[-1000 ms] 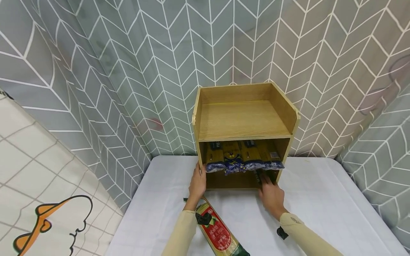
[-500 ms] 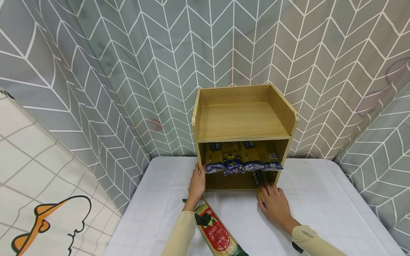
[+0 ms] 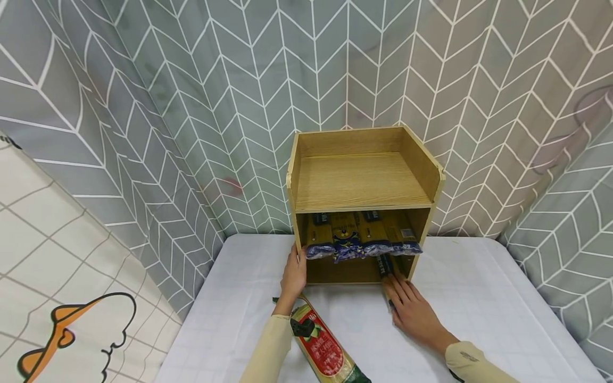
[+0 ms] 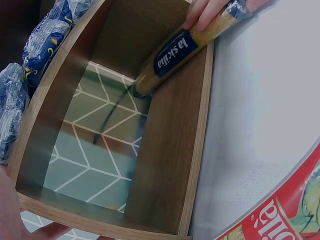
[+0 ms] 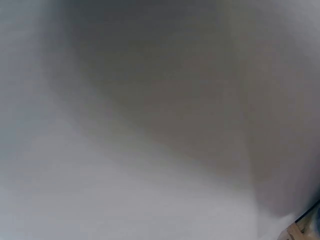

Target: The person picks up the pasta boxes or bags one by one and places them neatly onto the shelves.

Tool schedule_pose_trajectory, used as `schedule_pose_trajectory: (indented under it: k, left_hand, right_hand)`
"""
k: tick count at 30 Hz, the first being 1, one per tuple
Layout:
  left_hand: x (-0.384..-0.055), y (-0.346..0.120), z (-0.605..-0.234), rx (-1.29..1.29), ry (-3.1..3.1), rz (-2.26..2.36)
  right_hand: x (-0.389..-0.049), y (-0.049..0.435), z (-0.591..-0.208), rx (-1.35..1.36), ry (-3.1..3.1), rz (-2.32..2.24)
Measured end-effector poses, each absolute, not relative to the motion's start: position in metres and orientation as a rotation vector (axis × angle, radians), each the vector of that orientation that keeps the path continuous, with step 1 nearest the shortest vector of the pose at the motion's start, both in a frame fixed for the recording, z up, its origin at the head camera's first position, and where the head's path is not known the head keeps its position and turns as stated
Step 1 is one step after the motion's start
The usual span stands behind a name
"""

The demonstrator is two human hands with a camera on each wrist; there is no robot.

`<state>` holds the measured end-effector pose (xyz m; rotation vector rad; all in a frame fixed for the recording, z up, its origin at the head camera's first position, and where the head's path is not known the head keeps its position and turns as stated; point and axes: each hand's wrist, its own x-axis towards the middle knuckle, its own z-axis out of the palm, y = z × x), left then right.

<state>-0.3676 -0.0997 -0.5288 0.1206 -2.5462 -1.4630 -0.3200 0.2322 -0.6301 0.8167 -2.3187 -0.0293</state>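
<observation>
My left hand (image 3: 293, 274) grips the left side panel of a small wooden shelf unit (image 3: 364, 181). In the left wrist view, its fingers reach round the panel's edge. At the lower right opening, my right hand (image 3: 415, 313) holds the near end of a yellow pasta packet (image 4: 172, 52) with a dark blue "la sicilia" label. The packet lies partly inside the bottom compartment and partly out over its front edge. Fingertips (image 4: 200, 15) of that hand rest over the wrapper. In the right wrist view mostly blurred white cloth shows, and the hand is out of sight.
Several pasta packets (image 3: 347, 234) with blue ends lie side by side on the middle shelf, jutting out slightly. A gold pack with a red label (image 3: 325, 348) lies on the white tablecloth (image 3: 230, 287) beside my left forearm. Patterned curtains (image 3: 258, 106) surround the table.
My right hand has drawn back from inside the bottom compartment toward the front, now holding the packet's near end outside. My left hand stays on the shelf unit's side.
</observation>
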Motion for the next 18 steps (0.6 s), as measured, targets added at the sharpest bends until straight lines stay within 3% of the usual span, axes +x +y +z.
schedule_pose_trajectory:
  k: [18]
  left_hand:
    - [-0.367,-0.1,-0.526,0.133,-2.557,-1.442]
  right_hand:
    - [-0.337,0.211,-0.63,0.654,-2.404,-0.079]
